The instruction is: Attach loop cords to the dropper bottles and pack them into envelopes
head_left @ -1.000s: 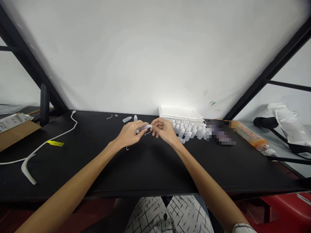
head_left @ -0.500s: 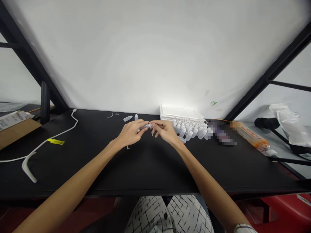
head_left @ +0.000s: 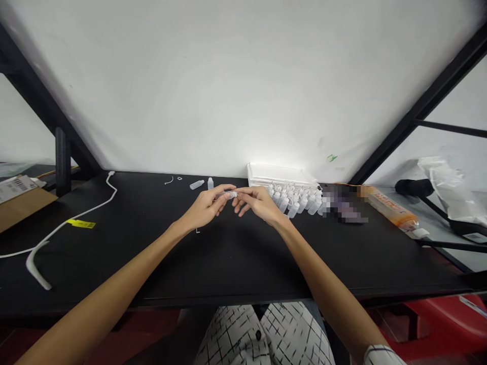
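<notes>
My left hand (head_left: 203, 208) is closed around a small clear plastic dropper bottle (head_left: 230, 194), held sideways above the black table. My right hand (head_left: 259, 204) pinches the neck end of that bottle between thumb and forefinger, its other fingers curled loosely below. Whatever part is at the fingertips is too small to make out. Just behind my left hand one similar bottle (head_left: 210, 183) stands upright, and another bottle (head_left: 197, 184) lies on its side. Right of my right hand, several capped bottles (head_left: 293, 208) stand in a cluster.
A stack of white sheets or trays (head_left: 281, 175) lies against the wall. On the left are a white cable (head_left: 81, 211) with a yellow tag (head_left: 81, 223) and a cardboard box (head_left: 28, 203). An orange package (head_left: 391, 208) and a pixelated item (head_left: 346, 208) lie to the right.
The camera view has shifted slightly. Both hands keep hold of the bottle; the right fingers have curled a little more and the bottle's end shows more between the hands.
</notes>
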A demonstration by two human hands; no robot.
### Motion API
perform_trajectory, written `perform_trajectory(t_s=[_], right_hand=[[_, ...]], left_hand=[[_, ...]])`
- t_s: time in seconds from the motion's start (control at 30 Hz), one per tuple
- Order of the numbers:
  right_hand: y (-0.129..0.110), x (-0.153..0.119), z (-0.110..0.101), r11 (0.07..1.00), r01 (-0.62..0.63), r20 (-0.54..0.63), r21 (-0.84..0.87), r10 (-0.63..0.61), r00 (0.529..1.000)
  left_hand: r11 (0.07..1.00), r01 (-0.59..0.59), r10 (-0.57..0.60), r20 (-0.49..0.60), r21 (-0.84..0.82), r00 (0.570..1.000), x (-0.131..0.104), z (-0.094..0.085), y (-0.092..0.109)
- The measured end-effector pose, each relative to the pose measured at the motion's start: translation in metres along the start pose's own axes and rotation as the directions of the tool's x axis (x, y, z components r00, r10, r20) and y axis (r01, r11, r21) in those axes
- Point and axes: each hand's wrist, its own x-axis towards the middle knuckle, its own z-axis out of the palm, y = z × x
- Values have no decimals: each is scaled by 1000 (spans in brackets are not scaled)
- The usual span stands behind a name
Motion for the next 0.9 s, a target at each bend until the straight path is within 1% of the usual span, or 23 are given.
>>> perform_trajectory(t_s=[0.07, 0.17, 0.27, 0.33, 0.43, 0.5, 0.57, 0.77, 0.9], right_hand=[[0, -1, -1, 1000, 4, 12, 10, -4, 1000], [2, -1, -3, 999, 34, 30, -3, -34, 999], [4, -1, -3, 998, 59, 48, -26, -58, 997], [4, -1, -1, 996, 85, 25, -40, -84, 996], [6, 0, 4, 986, 158, -69, -61, -162, 984], [7, 1, 6, 977, 197, -103, -86, -205, 973], [7, 0, 7, 974, 203, -101, -104, -214, 972], [5, 0, 3, 978, 153, -102, -143, -168, 980], [5, -1, -4, 974, 133, -59, -183, -146, 987]], left_hand=[[991, 14, -14, 4, -132, 1000, 0, 0, 2], [943, 65, -57, 35, -325, 998, 1, 0, 5], [899, 137, -120, 65, -416, 991, 2, -1, 8], [885, 170, -156, 68, -433, 985, 3, -2, 10], [871, 207, -195, 73, -445, 978, 3, -2, 11], [864, 225, -210, 82, -450, 974, 3, -3, 10], [859, 240, -222, 92, -452, 971, 3, -2, 9], [852, 256, -237, 99, -457, 966, 3, -1, 9], [859, 263, -243, 102, -440, 965, 3, 0, 12]])
